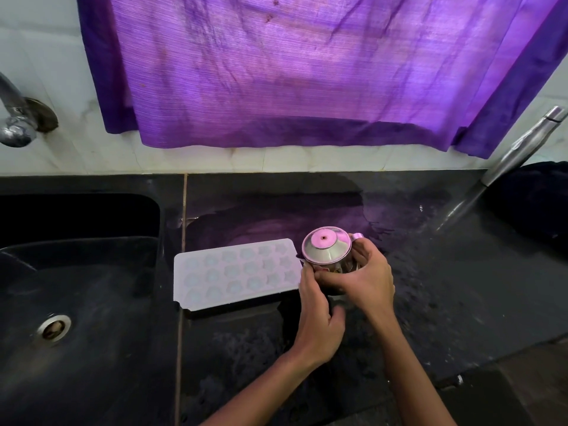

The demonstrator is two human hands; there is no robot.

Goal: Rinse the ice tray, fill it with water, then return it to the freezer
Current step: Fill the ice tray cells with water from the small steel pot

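A white ice tray [236, 273] with several flower-shaped cells lies flat on the black counter [430, 287], just right of the sink. At its right end stands a small steel pot [326, 250] with a conical lid and a side handle. My right hand [365, 275] wraps around the pot's body from the right. My left hand [319, 315] touches the pot's lower left side with its fingertips, next to the tray's right edge.
A black sink [76, 302] with a metal drain [53, 329] fills the left. A tap [15, 118] juts from the tiled wall at far left. A purple curtain [292, 72] hangs behind. A steel bottle [504, 167] stands at the right, beside a dark cloth [534, 204].
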